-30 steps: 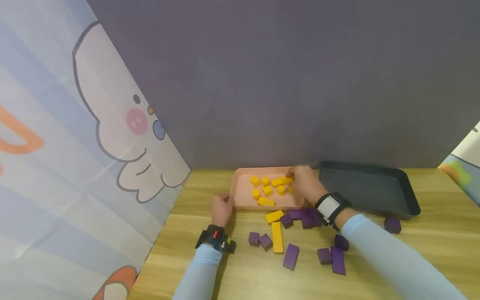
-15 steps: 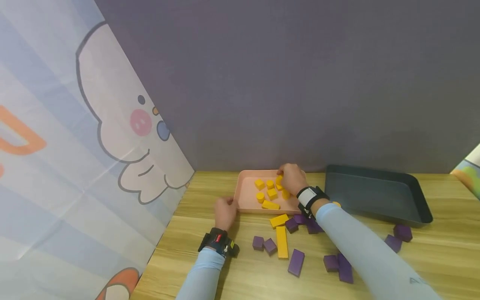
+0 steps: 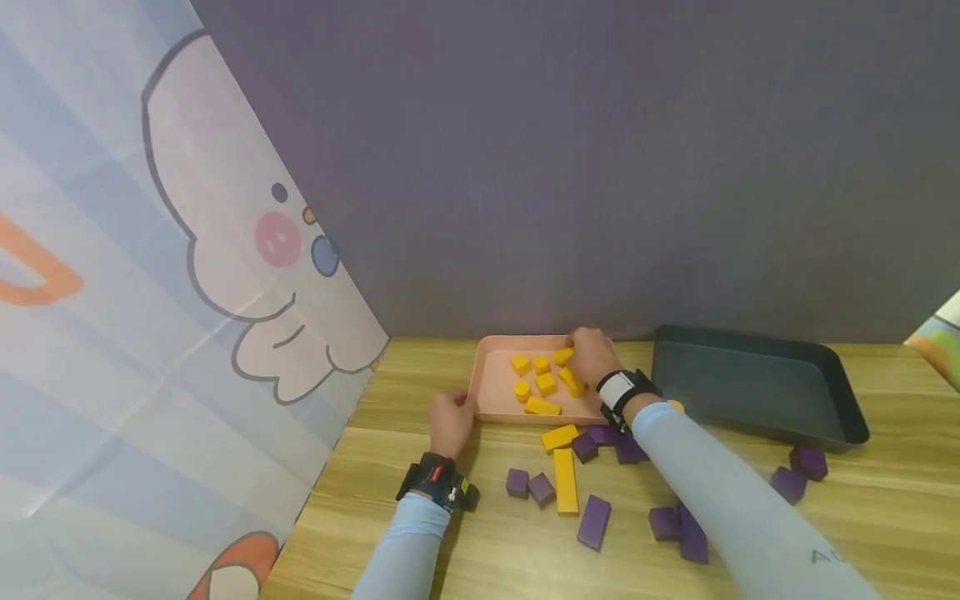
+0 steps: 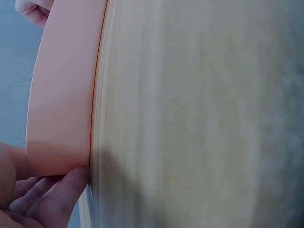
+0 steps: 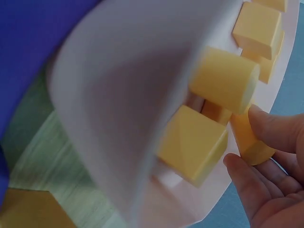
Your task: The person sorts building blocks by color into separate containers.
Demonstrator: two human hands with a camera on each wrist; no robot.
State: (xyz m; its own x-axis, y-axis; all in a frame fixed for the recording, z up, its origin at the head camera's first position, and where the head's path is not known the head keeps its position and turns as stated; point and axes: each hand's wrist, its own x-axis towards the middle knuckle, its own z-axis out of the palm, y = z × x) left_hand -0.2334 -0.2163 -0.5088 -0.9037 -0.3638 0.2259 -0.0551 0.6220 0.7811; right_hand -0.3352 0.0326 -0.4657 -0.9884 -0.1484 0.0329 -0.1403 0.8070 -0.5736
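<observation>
In the head view, a shallow pink plastic-looking tray (image 3: 491,387) is gripped at its near-left corner by the left hand (image 3: 452,425); at the tray's far-right part, a rounded yellow block (image 3: 562,356) is pinched by the right hand (image 3: 594,357); half a second ago this block was shown more upright, and now it appears tipped flatter; so it seems to be settled within the tray rather than carried in; other small yellow blocks (image 3: 545,383) are spread over the tray's floor; two oblong yellow blocks (image 3: 566,482) and scattered purple blocks (image 3: 595,522) are seen in front of the tray; a dark grey rectangular tray (image 3: 742,379) is set to its right.

In the left wrist view, the tray's corner is clamped, one digit being hooked over its rim.

In the right wrist view, the rounded block is held between thumb and finger by the tray's far wall; whether the tray's floor is touched cannot be told; a yellow cylinder (image 5: 221,78) is seen beside it.
</observation>
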